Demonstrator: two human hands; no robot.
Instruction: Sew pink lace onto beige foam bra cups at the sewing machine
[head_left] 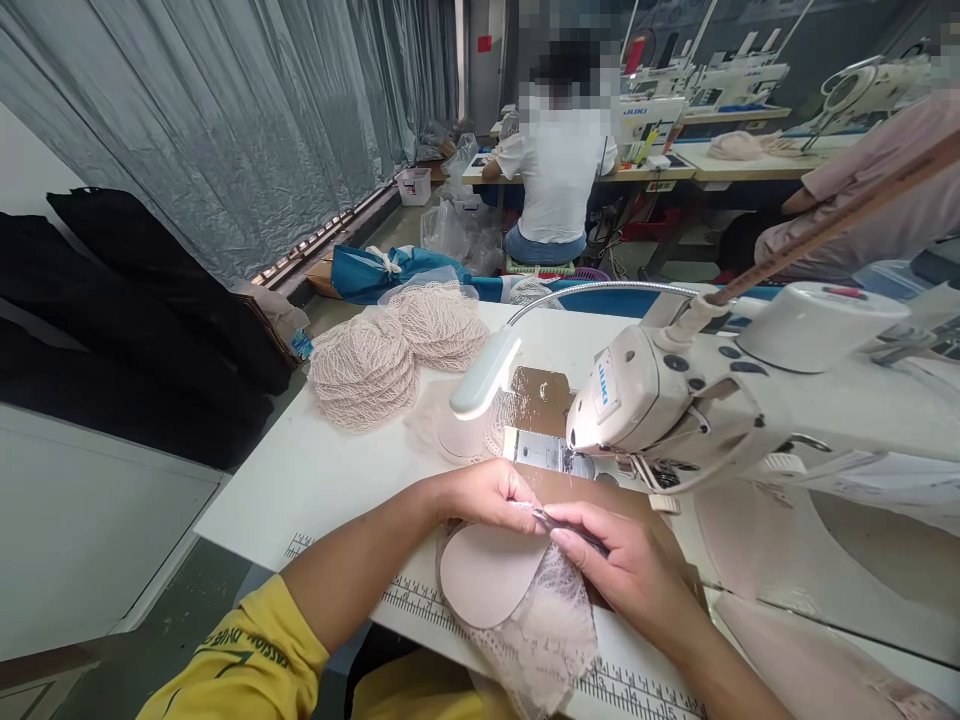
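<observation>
One cup (484, 575) with lace (551, 635) held clear of sewing machine (660, 400), likely mid-trim.
Hands together: left hand (480, 495) pinches cup, right hand (634, 570) grips thin metal tool (551, 520); cup pile (397, 350) far left.

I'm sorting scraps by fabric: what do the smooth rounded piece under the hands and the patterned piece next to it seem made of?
Rounded piece: probably foam-backed fabric, matte beige; smooth, no visible weave, keeps its curve. Patterned piece: lace, semi-sheer pink-beige, fibre unclear; openwork motifs, drapes limply.
</observation>
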